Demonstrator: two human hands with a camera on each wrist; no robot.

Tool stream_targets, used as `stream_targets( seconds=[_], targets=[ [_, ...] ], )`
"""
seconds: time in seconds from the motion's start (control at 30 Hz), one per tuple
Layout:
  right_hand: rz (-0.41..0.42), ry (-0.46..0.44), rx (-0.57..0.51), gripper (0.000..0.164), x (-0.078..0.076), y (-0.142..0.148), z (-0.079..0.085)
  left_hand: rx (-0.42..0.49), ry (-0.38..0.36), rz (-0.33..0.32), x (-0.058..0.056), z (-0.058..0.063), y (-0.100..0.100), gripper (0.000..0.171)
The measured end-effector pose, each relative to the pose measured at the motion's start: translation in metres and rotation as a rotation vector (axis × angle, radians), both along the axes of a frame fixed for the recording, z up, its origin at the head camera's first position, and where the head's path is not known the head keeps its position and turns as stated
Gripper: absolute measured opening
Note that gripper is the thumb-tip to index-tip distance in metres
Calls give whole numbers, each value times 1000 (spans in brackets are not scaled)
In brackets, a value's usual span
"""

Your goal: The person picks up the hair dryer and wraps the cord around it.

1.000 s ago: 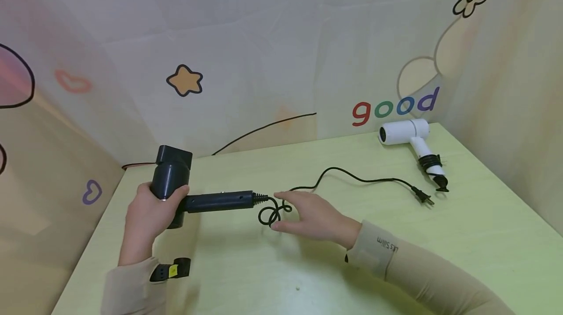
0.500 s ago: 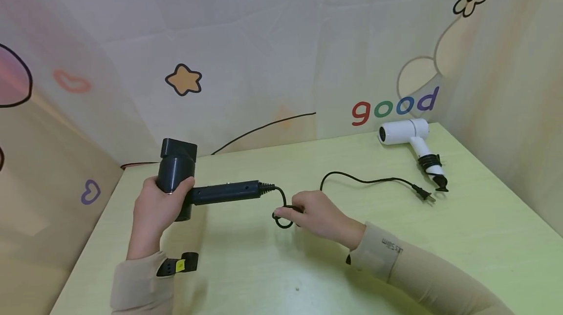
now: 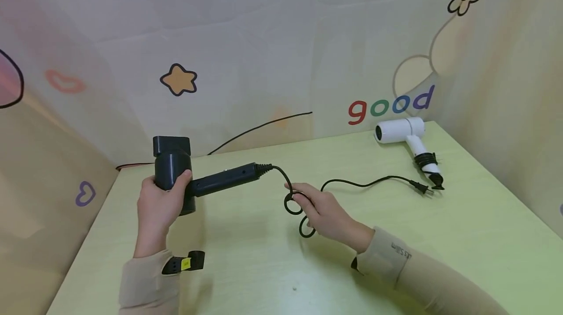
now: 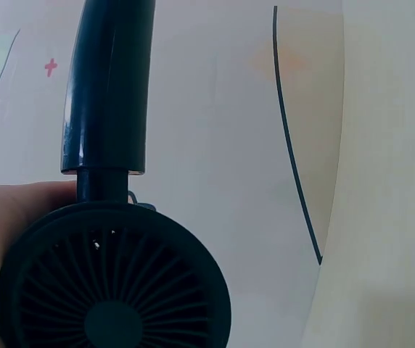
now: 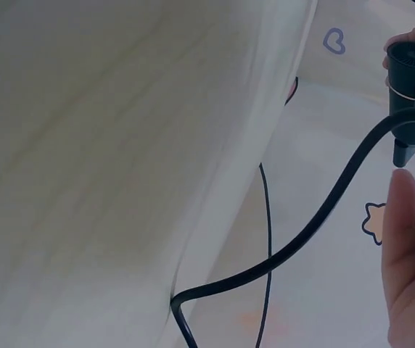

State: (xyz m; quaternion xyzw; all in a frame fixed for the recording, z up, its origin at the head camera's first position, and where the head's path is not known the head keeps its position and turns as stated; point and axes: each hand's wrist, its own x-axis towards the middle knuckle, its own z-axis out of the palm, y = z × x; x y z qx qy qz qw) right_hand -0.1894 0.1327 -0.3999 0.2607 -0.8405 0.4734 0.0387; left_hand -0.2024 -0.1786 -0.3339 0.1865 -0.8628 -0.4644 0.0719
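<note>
The printed curtain (image 3: 246,61) fills the upper frame, and the desk (image 3: 246,261) spreads beneath it — back edge across the middle, left edge slanting toward the lower left, right edge falling away at far right. As I judge it, the widest room for moving is over the lower middle; at the back, the nozzle (image 3: 172,146) overlaps the curtain in the frame, though I cannot tell the true gap.

The dark hair dryer (image 3: 200,187) is left of centre. Its barrel (image 3: 174,171) runs nearly up and down the frame, while its handle (image 3: 226,179) slants slightly upward to the right — its end up and left of my right fingertips. The white hair dryer (image 3: 413,141) lies at the right, near the back corner, well apart.

My left hand (image 3: 157,210), the nearer one, grips the barrel. My right hand (image 3: 326,211), right of centre, loosely holds the cord (image 3: 365,186), one loop at my fingertips and another hanging below. The cord bridges the gap from the handle's end, then runs on rightward to its plug (image 3: 419,187), just beside the white hair dryer's lower end.
</note>
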Motion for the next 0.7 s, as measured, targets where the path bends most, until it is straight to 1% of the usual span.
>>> stream_targets(
  seconds=[0.07, 0.17, 0.27, 0.33, 0.43, 0.5, 0.57, 0.7],
  targets=[
    [-19, 13, -31, 30, 1, 1, -2, 16, 8, 5, -1, 0, 3, 94],
    [-49, 32, -83, 26, 0, 4, -6, 42, 22, 11, -2, -1, 6, 94],
    [-85, 16, -104, 23, -2, 9, -10, 74, 33, 17, -1, 0, 6, 94],
    [-106, -4, -76, 21, -3, 12, -11, 129, 30, 21, 0, 1, 3, 93],
    [-94, -60, 6, 21, -5, 17, -12, 230, 21, 37, 1, 4, -1, 93],
    [-52, -77, 82, 21, -5, 19, -12, 289, 18, 47, 2, 6, -3, 92],
    [13, -92, 153, 23, -5, 20, -12, 325, 25, 52, 2, 8, -3, 91],
    [182, -136, 250, 25, -3, 15, -13, 365, 47, 37, 4, 12, 5, 91]
  ],
)
